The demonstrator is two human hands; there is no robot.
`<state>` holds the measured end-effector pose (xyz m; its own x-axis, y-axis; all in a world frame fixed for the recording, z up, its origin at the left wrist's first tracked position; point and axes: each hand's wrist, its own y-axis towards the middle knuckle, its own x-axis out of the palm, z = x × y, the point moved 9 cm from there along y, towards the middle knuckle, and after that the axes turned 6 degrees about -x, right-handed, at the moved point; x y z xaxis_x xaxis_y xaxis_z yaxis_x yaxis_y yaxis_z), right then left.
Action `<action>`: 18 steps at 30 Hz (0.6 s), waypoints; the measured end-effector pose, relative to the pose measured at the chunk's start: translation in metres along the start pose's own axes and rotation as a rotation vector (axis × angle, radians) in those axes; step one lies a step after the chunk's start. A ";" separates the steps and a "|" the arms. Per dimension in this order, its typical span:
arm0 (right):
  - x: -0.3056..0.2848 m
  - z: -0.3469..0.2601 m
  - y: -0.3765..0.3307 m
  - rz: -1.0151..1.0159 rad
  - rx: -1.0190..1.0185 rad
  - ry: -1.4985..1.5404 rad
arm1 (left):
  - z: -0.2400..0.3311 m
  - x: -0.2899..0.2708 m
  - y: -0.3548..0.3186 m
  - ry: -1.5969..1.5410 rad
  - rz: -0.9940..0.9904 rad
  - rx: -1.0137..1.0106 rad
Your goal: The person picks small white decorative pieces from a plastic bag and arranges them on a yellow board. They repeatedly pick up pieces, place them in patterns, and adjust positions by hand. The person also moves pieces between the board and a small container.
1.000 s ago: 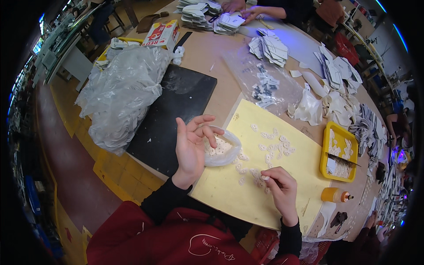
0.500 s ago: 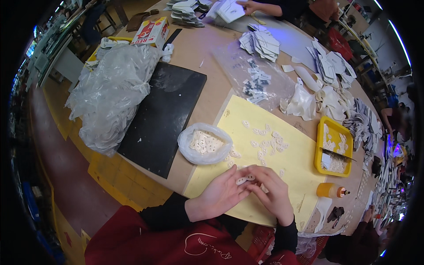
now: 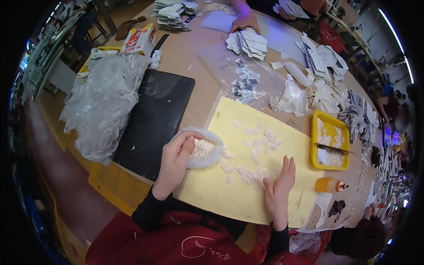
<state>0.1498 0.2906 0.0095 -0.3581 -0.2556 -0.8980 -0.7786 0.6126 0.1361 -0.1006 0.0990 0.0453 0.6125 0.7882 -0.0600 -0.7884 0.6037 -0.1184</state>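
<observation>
My left hand [image 3: 174,161] is at the near left rim of a clear plastic bag [image 3: 215,157], thumb and curled fingers closed on its edge. Inside the bag lie many small cream pieces [image 3: 201,148] with holes. My right hand [image 3: 280,191] is over the yellow sheet [image 3: 229,198], fingers stretched out and nothing in it. Just left of that hand, a loose cluster of the same small oval pieces [image 3: 248,173] lies on the sheet. More of them [image 3: 267,141] are scattered farther back.
On the left are a black board [image 3: 154,115] and a heap of plastic bags [image 3: 99,106]. A yellow tray [image 3: 314,137] and an orange bottle [image 3: 326,185] stand on the right. Across the table, another person's hand [image 3: 245,21] touches a stack of white pieces [image 3: 247,44].
My hands have parted from above the sheet, where they held small pieces. My left hand went to the bag, my right moved right and opened. More pieces now show on the sheet.
</observation>
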 end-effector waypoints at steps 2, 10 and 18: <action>0.007 0.001 -0.010 -0.014 -0.008 -0.004 | 0.008 0.005 0.003 0.291 0.023 0.155; 0.023 -0.067 0.014 -0.178 -0.410 0.118 | 0.018 0.020 -0.013 0.771 -0.065 0.429; 0.026 -0.082 0.035 -0.149 -0.640 0.230 | 0.036 -0.014 -0.040 0.271 -0.056 0.352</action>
<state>0.0713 0.2437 0.0253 -0.2684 -0.4979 -0.8246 -0.9534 0.0149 0.3013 -0.0801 0.0682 0.0863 0.6108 0.7215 -0.3260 -0.6963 0.6855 0.2125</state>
